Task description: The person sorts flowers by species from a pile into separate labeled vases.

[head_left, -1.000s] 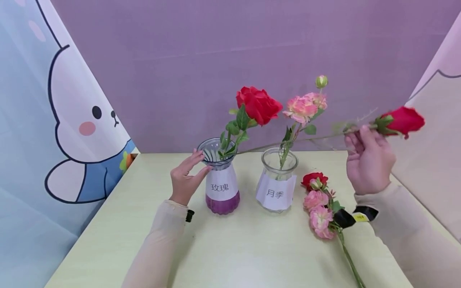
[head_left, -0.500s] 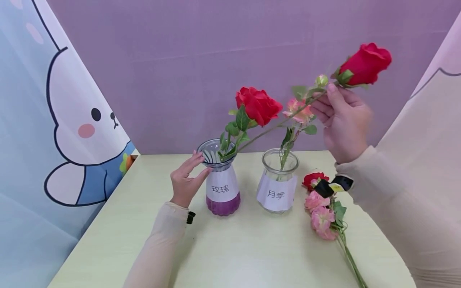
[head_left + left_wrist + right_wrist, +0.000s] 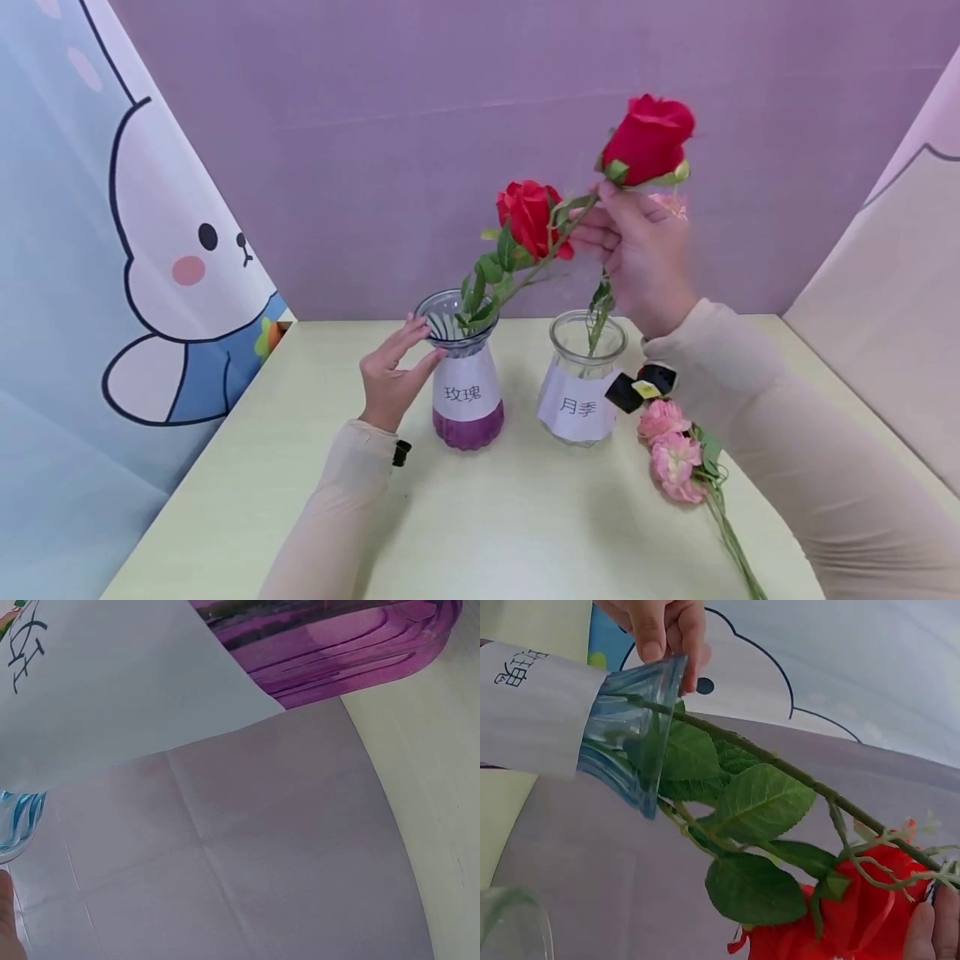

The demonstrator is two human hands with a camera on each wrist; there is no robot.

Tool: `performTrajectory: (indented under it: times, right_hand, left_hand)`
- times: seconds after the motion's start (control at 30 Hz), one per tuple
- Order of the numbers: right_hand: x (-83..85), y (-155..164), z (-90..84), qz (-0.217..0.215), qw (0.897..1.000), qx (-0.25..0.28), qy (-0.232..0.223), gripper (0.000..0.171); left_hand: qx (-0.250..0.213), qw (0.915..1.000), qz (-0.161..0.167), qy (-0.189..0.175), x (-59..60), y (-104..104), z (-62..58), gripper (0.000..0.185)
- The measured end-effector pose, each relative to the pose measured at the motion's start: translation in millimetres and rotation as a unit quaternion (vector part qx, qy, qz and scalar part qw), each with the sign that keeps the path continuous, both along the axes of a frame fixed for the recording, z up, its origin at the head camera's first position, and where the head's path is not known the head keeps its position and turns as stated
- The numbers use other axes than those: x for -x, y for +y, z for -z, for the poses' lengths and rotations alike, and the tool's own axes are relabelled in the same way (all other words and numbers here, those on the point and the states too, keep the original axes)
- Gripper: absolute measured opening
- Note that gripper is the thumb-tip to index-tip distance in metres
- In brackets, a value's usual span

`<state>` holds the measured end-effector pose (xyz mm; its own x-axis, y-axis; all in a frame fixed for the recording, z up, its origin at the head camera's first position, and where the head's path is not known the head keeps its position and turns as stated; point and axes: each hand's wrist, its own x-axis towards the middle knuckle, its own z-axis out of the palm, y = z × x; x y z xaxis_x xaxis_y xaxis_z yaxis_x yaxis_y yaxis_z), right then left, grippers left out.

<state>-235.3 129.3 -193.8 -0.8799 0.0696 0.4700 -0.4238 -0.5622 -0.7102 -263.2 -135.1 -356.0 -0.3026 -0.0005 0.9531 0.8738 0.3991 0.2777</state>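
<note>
My left hand [image 3: 390,379] holds the rim of a glass vase [image 3: 468,432] with a purple base and a white paper label. One red rose [image 3: 525,215] leans to the right in that vase. Just under the bloom of a second red rose [image 3: 651,140], my right hand [image 3: 647,254] pinches the stem. In the right wrist view this stem [image 3: 810,784] slants down through the mouth of the vase, beside green leaves [image 3: 761,799]. Behind my right hand stands a clear labelled jar [image 3: 573,417]; its pink flower [image 3: 670,204] is mostly hidden.
Pink flowers [image 3: 677,458] on long stems lie at the right of the pale table [image 3: 510,533], partly under my right forearm. A purple backdrop [image 3: 375,167] rises behind the table, with a cartoon-printed cloth [image 3: 161,250] on the left.
My right hand has brought the rose up and to the left, so its stem stands steeper, the bloom high between vase and jar. My left hand stays on the vase rim.
</note>
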Motion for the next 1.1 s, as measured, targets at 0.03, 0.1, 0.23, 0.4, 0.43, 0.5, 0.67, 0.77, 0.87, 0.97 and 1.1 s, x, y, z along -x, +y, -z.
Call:
performTrajectory:
  times: [0.03,0.1,0.23,0.4,0.43,0.5,0.67,0.77,0.87,0.97,1.1]
  right_hand:
    - [0.1,-2,0.5,-0.004,1.000,-0.014,-0.008,0.015]
    - [0.8,-7,2.3,-0.004,0.999,-0.048,-0.019,0.016]
    - [3.6,-18,6.7,-0.001,0.993,-0.107,-0.047,0.014]
    - [7.5,-30,14.8,-0.002,0.983,-0.154,-0.097,0.018]
    - [8.4,-31,16.9,0.000,0.981,-0.162,-0.103,0.017]
    - [9.3,-32,21.3,0.013,0.977,-0.181,-0.115,0.012]
    - [11.7,-37,33.4,0.030,0.964,-0.218,-0.149,0.022]
    - [13.0,-40,37.9,0.033,0.962,-0.219,-0.159,0.029]
    - [14.3,-40,39.5,0.037,0.965,-0.215,-0.147,0.031]
    - [15.6,-34,41.0,0.037,0.965,-0.224,-0.132,0.032]
    - [11.6,-15,45.2,0.009,0.949,-0.286,-0.131,0.033]
  left_hand:
    - [-0.002,1.0000,0.003,-0.002,-0.3,0,-0.2,0.036]
    - [-0.005,1.0000,0.005,-0.004,-0.8,1,0.0,0.032]
    - [-0.006,1.0000,0.003,-0.005,-0.9,3,0.3,0.033]
    - [-0.006,0.9999,-0.003,-0.009,-2.1,5,0.8,0.036]
    - [-0.005,0.9999,-0.005,-0.009,-2.9,5,0.7,0.036]
    - [-0.004,0.9999,-0.002,-0.010,-2.7,7,0.8,0.035]
    - [0.001,1.0000,0.003,-0.007,-1.3,10,1.0,0.034]
    - [0.000,1.0000,0.005,0.001,0.8,12,0.9,0.030]
    - [-0.010,0.9999,0.007,0.010,2.2,16,1.4,0.037]
    - [-0.010,0.9995,-0.013,0.028,3.2,21,2.6,0.048]
    - [0.011,0.9961,-0.044,0.076,7.6,17,2.9,0.046]
